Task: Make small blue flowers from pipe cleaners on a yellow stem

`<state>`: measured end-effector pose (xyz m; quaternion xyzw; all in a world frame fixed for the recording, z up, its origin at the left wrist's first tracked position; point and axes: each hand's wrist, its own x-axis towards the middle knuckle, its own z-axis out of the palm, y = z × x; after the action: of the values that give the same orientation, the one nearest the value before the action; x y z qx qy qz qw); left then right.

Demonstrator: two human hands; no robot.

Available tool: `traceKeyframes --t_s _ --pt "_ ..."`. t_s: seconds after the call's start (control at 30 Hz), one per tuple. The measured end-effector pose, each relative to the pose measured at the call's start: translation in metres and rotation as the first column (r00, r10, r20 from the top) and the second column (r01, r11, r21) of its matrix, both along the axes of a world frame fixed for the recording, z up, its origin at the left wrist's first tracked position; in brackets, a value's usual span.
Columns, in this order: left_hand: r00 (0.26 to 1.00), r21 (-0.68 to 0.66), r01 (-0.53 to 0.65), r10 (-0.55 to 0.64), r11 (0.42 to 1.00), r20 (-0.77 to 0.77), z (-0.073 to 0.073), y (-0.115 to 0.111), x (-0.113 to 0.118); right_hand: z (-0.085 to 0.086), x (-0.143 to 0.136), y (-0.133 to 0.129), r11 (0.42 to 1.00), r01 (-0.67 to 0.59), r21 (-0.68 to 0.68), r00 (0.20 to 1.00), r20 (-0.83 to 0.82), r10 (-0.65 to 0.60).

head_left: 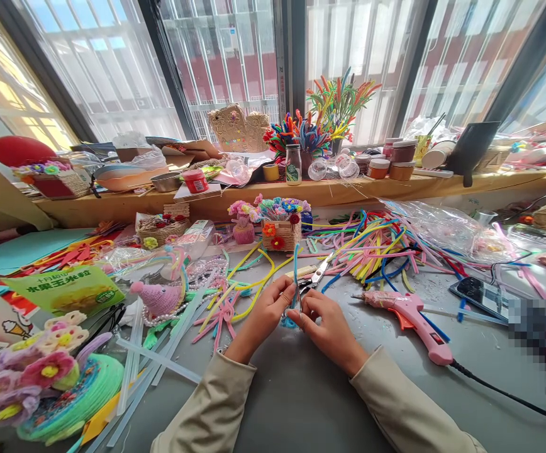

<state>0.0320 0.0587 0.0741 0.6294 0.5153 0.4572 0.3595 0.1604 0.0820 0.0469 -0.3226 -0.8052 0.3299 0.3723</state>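
Blue pipe cleaner (295,270) stands upright, pinched by left hand (267,313) and right hand (326,322), fingers closed on it. Scissors (314,277) lie just beyond; pink glue gun (412,316) lies right.

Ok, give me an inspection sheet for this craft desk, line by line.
Surface: grey table, bare only near the sleeves.
Job's things: blue pipe cleaner pinched upright by left hand and right hand; scissors lying just behind.
Clutter: loose pipe cleaners, pink knitted bird, flower basket, phone.
Hands: both closed on the pipe cleaner.
Cables: black cord from pink glue gun.
Surroundings: crowded window sill, barred windows.
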Motion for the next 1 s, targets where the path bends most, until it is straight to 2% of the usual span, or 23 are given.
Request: traceKeyframes --t_s 0.37,0.5,0.8,1.0 --pt "0.997 0.011 -0.075 0.075 0.997 -0.005 0.0007 0.0002 0.0002 -0.0031 -0.0019 0.0027 0.999 0.009 0.041 1.000 0.020 -0.010" --pt "0.997 0.014 -0.083 0.083 0.996 0.004 0.0023 0.0003 0.0004 -0.0034 -0.0017 0.0024 1.000 -0.008 0.004 1.000 0.017 0.008" --pt "0.999 -0.019 -0.027 0.026 0.999 -0.020 0.0028 -0.0004 -0.0001 -0.0016 -0.0005 0.0000 0.999 -0.004 -0.037 1.000 0.028 0.005" --pt "0.999 -0.023 -0.045 0.044 0.999 -0.025 0.0015 0.0008 -0.0001 -0.0015 -0.0014 0.0015 1.000 0.002 0.010 1.000 0.012 -0.003"
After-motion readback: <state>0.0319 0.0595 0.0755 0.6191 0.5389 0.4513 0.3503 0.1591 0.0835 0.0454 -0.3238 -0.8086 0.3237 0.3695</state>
